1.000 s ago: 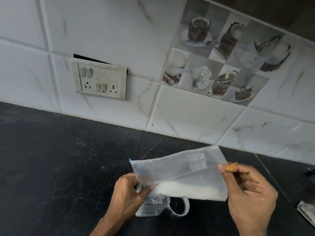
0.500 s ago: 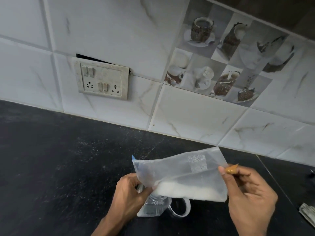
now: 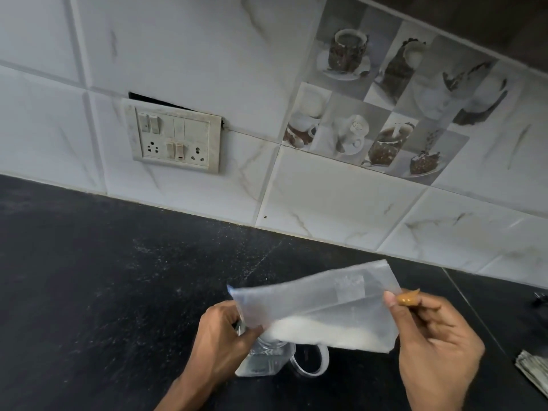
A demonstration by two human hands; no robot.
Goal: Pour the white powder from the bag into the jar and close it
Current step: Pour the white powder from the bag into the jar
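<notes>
At about five o'clock in the view, nearest the camera, the right hand [image 3: 436, 345] is seen pinching the raised closed end of the bag [image 3: 320, 301] between thumb and fingers. At about six o'clock, the left hand [image 3: 221, 342] is closed on the bag's lower corner, which is held down at the mouth of the jar [image 3: 262, 358]; whether the jar itself is also being steadied cannot be told. The bag is tilted, its low end toward seven o'clock, and the white powder [image 3: 323, 332] is gathered along its lower edge, sloping toward the jar.

The clear jar stands on the black counter [image 3: 118, 277], directly beneath the bag's corner. A clear ring-shaped lid [image 3: 318, 358] lies just beside it, at its three-o'clock side.

The pour is judged to be under way but far from finished: most of the powder is still in the bag, and how much is in the jar cannot be made out. The emptying of the bag and the fitting of the lid are left to do.

Farther off, toward eleven o'clock, a switch plate [image 3: 175, 140] is set in the tiled wall [image 3: 326, 197].
</notes>
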